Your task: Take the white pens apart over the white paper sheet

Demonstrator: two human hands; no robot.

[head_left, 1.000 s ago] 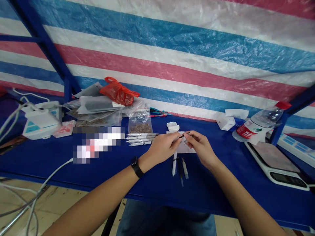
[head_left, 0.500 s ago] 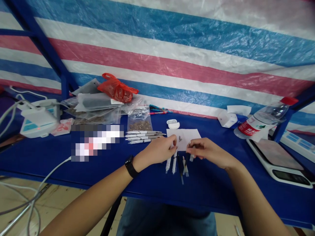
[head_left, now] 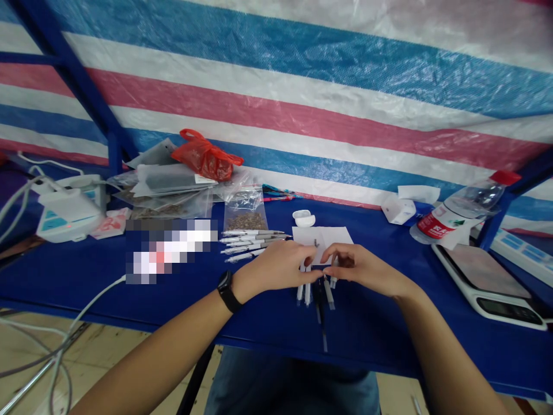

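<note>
My left hand (head_left: 287,265), with a dark band on the wrist, reaches over the white pen barrels (head_left: 303,293) on the blue table. Its thumb is stretched out, apart from the curved index finger. My right hand (head_left: 365,270) faces it, thumb and index finger apart in a curve, the two thumb tips nearly meeting. A clear-ended piece (head_left: 333,282) shows below the right thumb. Between the hands lie thin dark pen refills (head_left: 325,337) and a pale barrel (head_left: 329,295). Behind them, small dark parts (head_left: 317,243) rest on white paper (head_left: 339,235). The fingers hide some pieces.
Several white pens (head_left: 246,245) lie left, before a bag of small brown parts (head_left: 246,220). An earbud case (head_left: 305,218) stands behind the paper. Rightward are a digital scale (head_left: 488,276) and a bottle (head_left: 449,219). A red plastic bag (head_left: 205,155) tops the bags at back left.
My hands have moved closer together, and the left thumb now stretches out toward the right one. A dark refill has shifted toward the table's front edge. The barrels have moved slightly.
</note>
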